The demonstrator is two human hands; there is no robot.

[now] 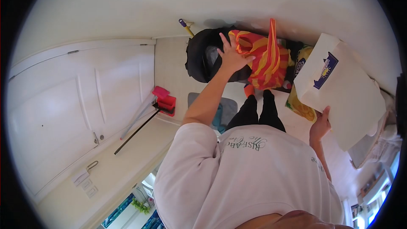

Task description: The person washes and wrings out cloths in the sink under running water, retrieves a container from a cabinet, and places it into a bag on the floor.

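Observation:
My left hand (pixel 232 58) is open with its fingers spread. It reaches over the seam between a black bag (pixel 197 53) and an orange, red and yellow patterned bag (pixel 265 59), its thumb against or just above the patterned one. One handle of that bag stands upright. My right hand (pixel 321 126) is closed on the lower edge of a large white cardboard box (pixel 343 85) with a blue and yellow logo; part of its fingers is hidden. Partly covered by the white box is a yellow printed package (pixel 302 105), close to my right fingers.
A white door (pixel 63 97) is at the left. Beside it lean a red dustpan (pixel 167 104) and a black-handled broom (pixel 135 132). A grey mat (pixel 229 106) lies near my feet. A yellow pole with a purple end (pixel 185 26) leans by the wall.

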